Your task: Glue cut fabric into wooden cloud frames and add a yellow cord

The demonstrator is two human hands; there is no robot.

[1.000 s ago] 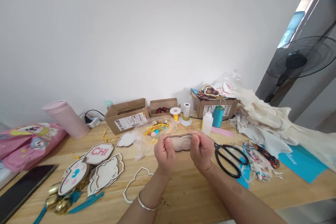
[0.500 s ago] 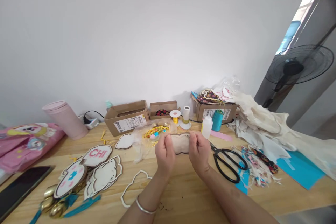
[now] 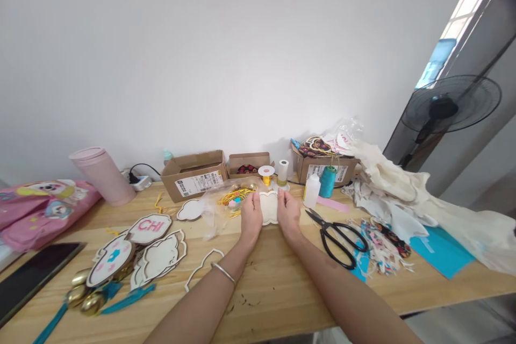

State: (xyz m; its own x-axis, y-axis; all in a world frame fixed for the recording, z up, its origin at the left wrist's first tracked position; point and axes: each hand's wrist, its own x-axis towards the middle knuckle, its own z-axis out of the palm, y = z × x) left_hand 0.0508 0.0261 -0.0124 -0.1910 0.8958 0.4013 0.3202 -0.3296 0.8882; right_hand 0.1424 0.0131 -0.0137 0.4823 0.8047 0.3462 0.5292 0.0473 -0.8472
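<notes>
Between both hands is a cream cloud-shaped wooden plaque (image 3: pixel 270 208) with a scalloped edge. My left hand (image 3: pixel 251 217) grips its left side, and my right hand (image 3: pixel 289 215) grips the right side, fingers closed and thumbs along the edges. Left of my left hand lies a plastic bag (image 3: pixel 217 209) with yellow cords. A loose scalloped wooden frame (image 3: pixel 201 269) lies nearer me, partly hidden by my left forearm. Black-handled scissors (image 3: pixel 338 237) rest to the right of my right hand, with a white squeeze bottle (image 3: pixel 312 190) just behind them.
Cardboard boxes (image 3: pixel 197 174) and thread spools (image 3: pixel 266 174) stand along the wall. Stacked plaques (image 3: pixel 157 258), brass bells (image 3: pixel 92 301) and a phone (image 3: pixel 36 277) lie at left. Fabric scraps (image 3: pixel 389 247), blue felt (image 3: pixel 441 252) and cream cloth (image 3: pixel 407 188) cover the right.
Both hands have moved forward, away from me, and closer together with the plaque. Its face now looks paler and stands more upright. The view has shifted slightly.
</notes>
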